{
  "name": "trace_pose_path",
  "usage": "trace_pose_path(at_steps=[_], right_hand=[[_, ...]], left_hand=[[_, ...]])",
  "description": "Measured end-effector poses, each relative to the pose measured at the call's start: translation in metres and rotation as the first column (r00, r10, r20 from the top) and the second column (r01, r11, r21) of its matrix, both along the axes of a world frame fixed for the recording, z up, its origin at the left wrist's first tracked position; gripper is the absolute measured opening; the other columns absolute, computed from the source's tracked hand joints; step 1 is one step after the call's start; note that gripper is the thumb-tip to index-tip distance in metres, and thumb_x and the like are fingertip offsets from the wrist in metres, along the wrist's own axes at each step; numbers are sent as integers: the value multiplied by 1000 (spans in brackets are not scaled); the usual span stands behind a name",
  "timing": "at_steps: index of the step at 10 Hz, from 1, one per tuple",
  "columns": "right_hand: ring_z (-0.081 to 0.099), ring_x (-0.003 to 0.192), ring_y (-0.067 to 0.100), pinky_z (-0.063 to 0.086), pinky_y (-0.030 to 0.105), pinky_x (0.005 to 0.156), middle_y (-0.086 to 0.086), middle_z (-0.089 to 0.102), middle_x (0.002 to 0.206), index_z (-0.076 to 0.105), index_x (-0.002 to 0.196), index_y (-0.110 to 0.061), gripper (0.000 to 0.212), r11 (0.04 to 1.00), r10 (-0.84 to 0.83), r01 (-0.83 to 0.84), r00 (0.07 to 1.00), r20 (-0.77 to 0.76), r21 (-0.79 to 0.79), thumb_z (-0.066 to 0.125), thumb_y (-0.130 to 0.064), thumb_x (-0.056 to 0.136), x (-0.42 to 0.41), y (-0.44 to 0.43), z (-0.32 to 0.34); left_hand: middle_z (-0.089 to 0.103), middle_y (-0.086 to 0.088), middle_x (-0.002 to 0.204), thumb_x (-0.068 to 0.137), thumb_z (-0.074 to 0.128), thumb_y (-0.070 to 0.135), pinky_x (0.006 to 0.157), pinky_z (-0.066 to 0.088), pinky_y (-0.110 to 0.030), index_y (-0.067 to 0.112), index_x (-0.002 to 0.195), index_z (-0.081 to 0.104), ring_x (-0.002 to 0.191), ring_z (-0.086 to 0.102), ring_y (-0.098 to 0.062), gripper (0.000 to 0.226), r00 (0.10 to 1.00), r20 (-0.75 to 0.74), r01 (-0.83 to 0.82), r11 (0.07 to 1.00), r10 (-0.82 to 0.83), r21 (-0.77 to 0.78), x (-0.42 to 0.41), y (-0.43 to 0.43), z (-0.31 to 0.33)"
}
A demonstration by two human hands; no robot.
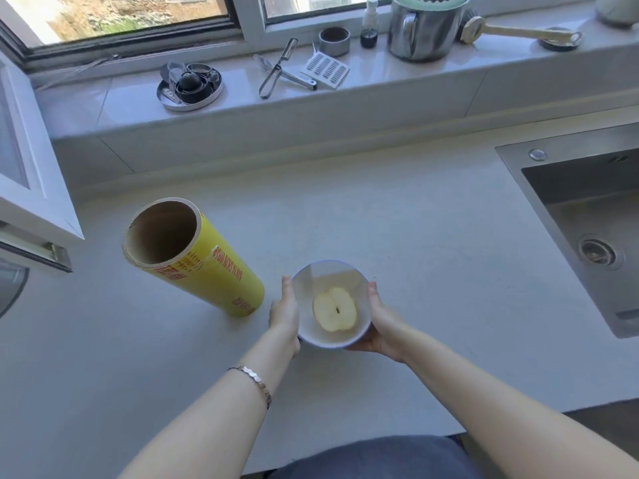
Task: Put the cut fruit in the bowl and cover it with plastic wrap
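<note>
A small white bowl with a thin blue rim sits near the counter's front, and half an apple lies in it cut face up. A hazy film seems to lie over the bowl's mouth, though I cannot tell for sure. My left hand presses flat against the bowl's left side. My right hand cups its right side and underside. A tall yellow roll of plastic wrap stands upright on the counter just left of the bowl, its cardboard core open at the top.
A steel sink is set into the counter at the right. The windowsill behind holds a round tin of small parts, a peeler, a steel pot and a brush. An open window sash juts in at the left.
</note>
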State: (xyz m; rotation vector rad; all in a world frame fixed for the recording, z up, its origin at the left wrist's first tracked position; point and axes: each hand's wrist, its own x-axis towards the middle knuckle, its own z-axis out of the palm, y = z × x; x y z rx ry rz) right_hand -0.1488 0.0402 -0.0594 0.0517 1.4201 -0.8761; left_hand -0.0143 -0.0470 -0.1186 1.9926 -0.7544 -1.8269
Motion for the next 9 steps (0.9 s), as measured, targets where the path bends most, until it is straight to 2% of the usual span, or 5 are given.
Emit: trace_pose_path(at_steps=[2, 5, 6, 8, 9], right_hand=[[60, 82, 25, 51, 43, 75, 10, 61, 94, 47, 124, -11, 66, 998, 51, -49, 997, -50, 42, 18, -59, 90, -10, -19, -14], [56, 114, 31, 45, 45, 100, 16, 57, 125, 53, 122, -10, 67, 984, 168, -141, 937, -306, 108, 21, -59, 90, -14, -21, -30], [62, 95, 29, 51, 39, 88, 14, 64, 99, 59, 104, -14, 57, 977, 212, -193, 907, -364, 87, 20, -54, 93, -19, -17, -26], [51, 62, 15, 39, 24, 57, 5, 56, 76, 54, 96, -10, 25, 849, 526, -479, 719, -454, 224, 31, -20, 95, -46, -10, -3], [50, 65, 18, 36, 23, 54, 7, 56, 85, 51, 104, -8, 24, 772, 632, -560, 621, -464, 302, 33, -19, 93, -56, -17, 23]], left_hand=[[66, -5, 88, 95, 33, 49, 71, 51, -33, 16, 108, 55, 77, 62, -21, 42, 989, -147, 19, 998, -9, 66, -9, -5, 45], [62, -4, 93, 97, 34, 40, 61, 47, -26, 18, 113, 54, 75, 56, -15, 34, 986, -162, 57, 997, -48, 48, -3, -1, 34], [61, -11, 106, 97, 26, 43, 70, 49, -28, 12, 114, 55, 84, 59, -23, 45, 974, -5, 228, 974, -228, 5, 2, -1, 40], [58, -22, 114, 95, 37, 26, 84, 41, -37, 2, 106, 53, 108, 52, -36, 31, 436, 721, 868, 462, -539, -179, 10, 5, 75], [64, -20, 105, 92, 39, 26, 75, 44, -34, 1, 94, 59, 101, 59, -35, 32, 220, 689, 962, 271, -691, -36, -6, -6, 103]])
